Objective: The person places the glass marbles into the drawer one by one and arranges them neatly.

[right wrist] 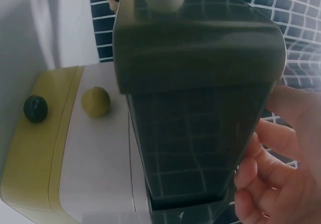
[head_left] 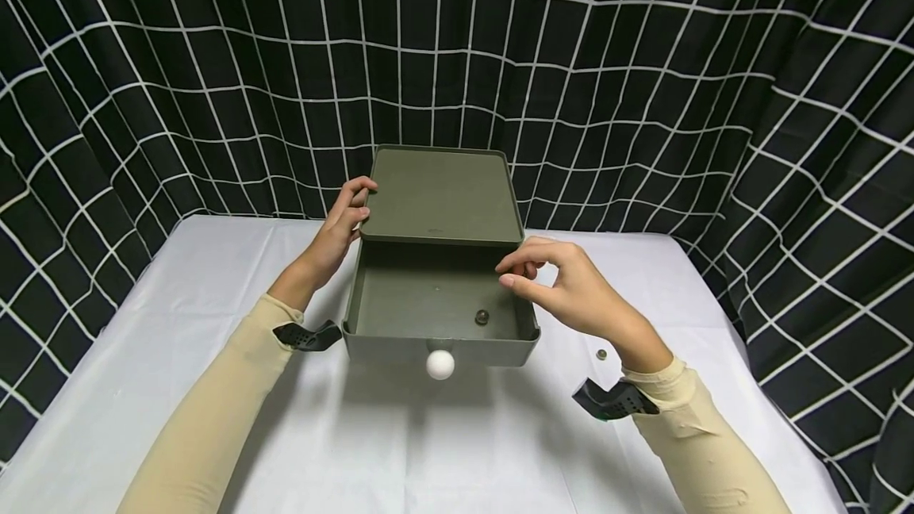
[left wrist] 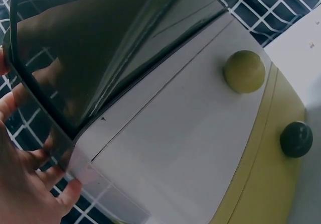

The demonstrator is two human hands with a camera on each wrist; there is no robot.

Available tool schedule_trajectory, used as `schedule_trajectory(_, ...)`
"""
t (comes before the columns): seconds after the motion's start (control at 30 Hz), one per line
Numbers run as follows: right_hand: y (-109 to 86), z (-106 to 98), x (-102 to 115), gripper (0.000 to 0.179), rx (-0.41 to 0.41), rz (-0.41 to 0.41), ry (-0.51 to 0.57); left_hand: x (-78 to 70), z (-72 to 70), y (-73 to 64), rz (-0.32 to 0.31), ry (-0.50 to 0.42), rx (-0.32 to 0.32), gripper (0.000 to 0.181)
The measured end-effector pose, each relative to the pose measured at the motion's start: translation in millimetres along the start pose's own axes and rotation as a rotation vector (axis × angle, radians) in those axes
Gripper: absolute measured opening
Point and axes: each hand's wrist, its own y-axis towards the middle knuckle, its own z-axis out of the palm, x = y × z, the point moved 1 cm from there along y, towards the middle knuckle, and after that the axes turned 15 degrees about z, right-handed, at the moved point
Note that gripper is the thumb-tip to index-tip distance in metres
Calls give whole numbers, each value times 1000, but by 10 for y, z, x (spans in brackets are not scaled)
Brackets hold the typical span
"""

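Note:
An olive-green drawer (head_left: 400, 300) with a white knob (head_left: 440, 365) stands pulled out from a box with a flat olive top (head_left: 443, 193). Inside it, toward the front right, lies a small dark glassy ball (head_left: 481, 316). My left hand (head_left: 334, 236) rests against the left edge of the top, fingertips touching the rim. Over the drawer's right wall hovers my right hand (head_left: 564, 280), its thumb and forefinger slightly apart and nothing visible between them. A second small ball (head_left: 602, 354) sits on the table by my right wrist.
Below the green drawer, the wrist views show a white drawer (left wrist: 165, 128) with a yellow knob (left wrist: 244, 72) and a yellow drawer (right wrist: 37, 163) with a dark green knob (right wrist: 35, 108). White cloth (head_left: 457, 450) covers the table. A black gridded curtain (head_left: 443, 46) surrounds it.

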Motion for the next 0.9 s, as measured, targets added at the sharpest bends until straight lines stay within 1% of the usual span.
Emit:
schedule_trajectory(0.13,-17,-35,-39,10,-11,-6,1,-11,18,4,1,2,4,47)
schedule_trajectory(0.4,-72,-115,-88,10,-28,29,-5,-8,21,4,2,15,13,51)
schedule_trajectory(0.57,-102,-170,-124,11,-47,26,-5,-4,9,6,4,20,12,51)
schedule_trajectory(0.73,-148,-209,-197,14,-73,17,-3,-6,11,-4,-2,15,9,51)
schedule_trajectory(0.9,-206,-247,-293,16,-96,28,-2,-10,9,-9,-4,9,5,49)
